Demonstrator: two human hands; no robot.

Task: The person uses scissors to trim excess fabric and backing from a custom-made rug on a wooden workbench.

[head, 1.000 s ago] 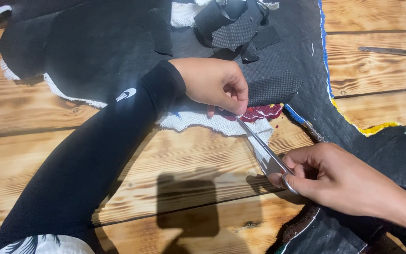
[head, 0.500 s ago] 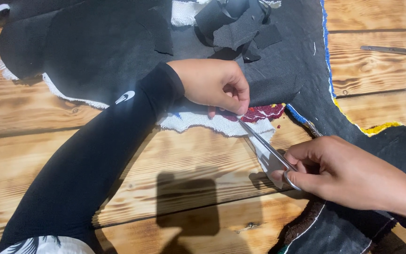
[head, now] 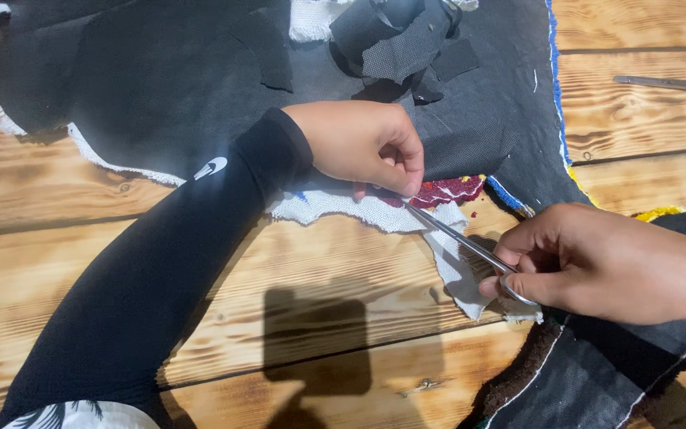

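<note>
Right hand fingers grip slim silver metal scissors; blade tips meet left hand fingers, which pinch white woven fabric backing.

Right hand gripping scissors, left hand pinching white cloth

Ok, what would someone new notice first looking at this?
Probably the two hands meeting mid-frame: the right hand works slim metal scissors into white backing cloth, which the left hand pinches beside a red tufted patch. Behind them, a big black fabric sheet covers the wooden table.
</note>
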